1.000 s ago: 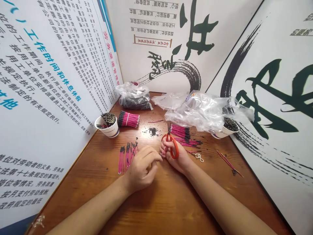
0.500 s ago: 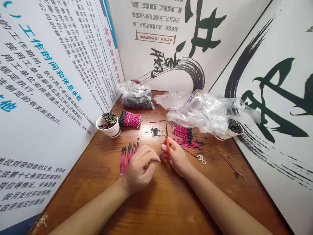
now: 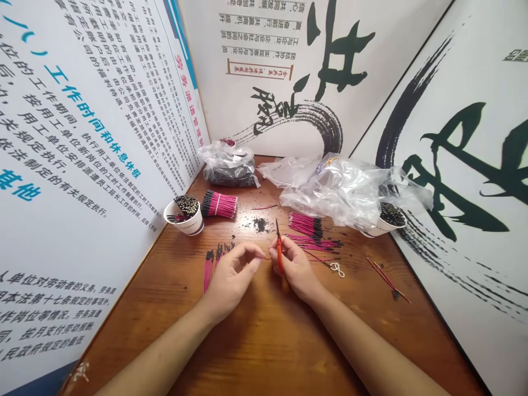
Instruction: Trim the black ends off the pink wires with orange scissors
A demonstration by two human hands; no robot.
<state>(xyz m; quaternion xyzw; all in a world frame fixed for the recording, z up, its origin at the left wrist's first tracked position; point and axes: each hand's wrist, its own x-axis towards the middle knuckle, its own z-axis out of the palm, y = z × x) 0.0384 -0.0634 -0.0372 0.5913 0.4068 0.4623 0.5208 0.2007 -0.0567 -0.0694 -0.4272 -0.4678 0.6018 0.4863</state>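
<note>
Red-handled scissors [image 3: 280, 254] are gripped in my right hand [image 3: 296, 269], blades pointing away from me. Between both hands runs a short thin red wire [image 3: 268, 257]; its one end is pinched by the thumb and forefinger of my left hand [image 3: 235, 275], the other sits at my right fingertips. Just beyond my left hand lie short pink wires with black ends [image 3: 209, 269], partly hidden by it. Past my right hand are more loose pink wires [image 3: 317, 242] and a stacked pile of them [image 3: 305, 224]. Small black scraps [image 3: 261, 224] lie beyond the scissors.
A tied pink wire bundle [image 3: 220, 204] stands beside a white cup [image 3: 186, 220] full of wires at left. Another filled cup [image 3: 388, 223] is at right, near plastic bags [image 3: 338, 184]. A bagged black bundle [image 3: 231, 169] lies behind. Panels [image 3: 289, 126] enclose the wooden table [image 3: 264, 352].
My left hand has turned and its thumb and forefinger have come out toward my right hand, with the thin wire now visible between them. The view has shifted slightly.
</note>
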